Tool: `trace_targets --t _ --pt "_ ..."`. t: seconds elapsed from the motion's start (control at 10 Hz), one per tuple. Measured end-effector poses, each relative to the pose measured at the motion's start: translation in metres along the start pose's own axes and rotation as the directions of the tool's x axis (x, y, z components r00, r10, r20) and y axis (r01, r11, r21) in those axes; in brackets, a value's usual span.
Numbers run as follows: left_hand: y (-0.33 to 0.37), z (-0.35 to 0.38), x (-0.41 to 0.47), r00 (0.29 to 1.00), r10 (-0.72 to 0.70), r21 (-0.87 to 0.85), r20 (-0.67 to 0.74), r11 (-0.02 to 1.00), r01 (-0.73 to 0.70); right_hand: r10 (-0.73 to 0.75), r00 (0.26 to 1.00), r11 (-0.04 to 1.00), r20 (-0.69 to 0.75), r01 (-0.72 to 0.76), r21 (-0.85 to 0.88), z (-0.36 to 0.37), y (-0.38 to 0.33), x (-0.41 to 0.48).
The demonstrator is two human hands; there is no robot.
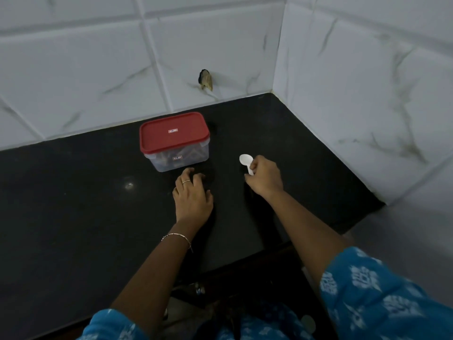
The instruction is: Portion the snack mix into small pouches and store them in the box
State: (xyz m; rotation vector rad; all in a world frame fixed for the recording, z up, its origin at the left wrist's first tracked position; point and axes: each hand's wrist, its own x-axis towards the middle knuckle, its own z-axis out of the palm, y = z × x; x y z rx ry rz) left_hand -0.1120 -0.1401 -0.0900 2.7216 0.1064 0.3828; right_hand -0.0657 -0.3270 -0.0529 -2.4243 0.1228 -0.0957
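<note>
A clear plastic box (180, 157) with a red lid (173, 131) closed on it stands on the black counter (73, 204) near the back wall; dim contents show through its side. My left hand (192, 195) rests palm down on the counter just in front of the box, fingers spread and slightly bent, holding nothing. My right hand (264, 179) grips the handle of a white plastic spoon (246, 161), whose bowl points up and to the left. No pouches or snack mix are visible outside the box.
White marble-look tiled walls meet in a corner at the back right. A dark chipped hole (206, 79) marks the back wall above the box. The counter's front edge runs below my forearms.
</note>
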Motion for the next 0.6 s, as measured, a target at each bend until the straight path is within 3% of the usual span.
trace_targets --t 0.4,0.6 --pt "-0.027 -0.018 0.007 0.99 -0.126 0.083 0.057 0.989 0.121 -0.087 0.996 0.99 0.02 0.088 -0.114 0.036 -0.034 0.026" --pt "-0.034 -0.023 0.007 0.99 -0.142 0.057 0.006 0.988 0.142 -0.062 0.998 0.992 -0.015 0.06 -0.112 0.037 -0.039 0.023"
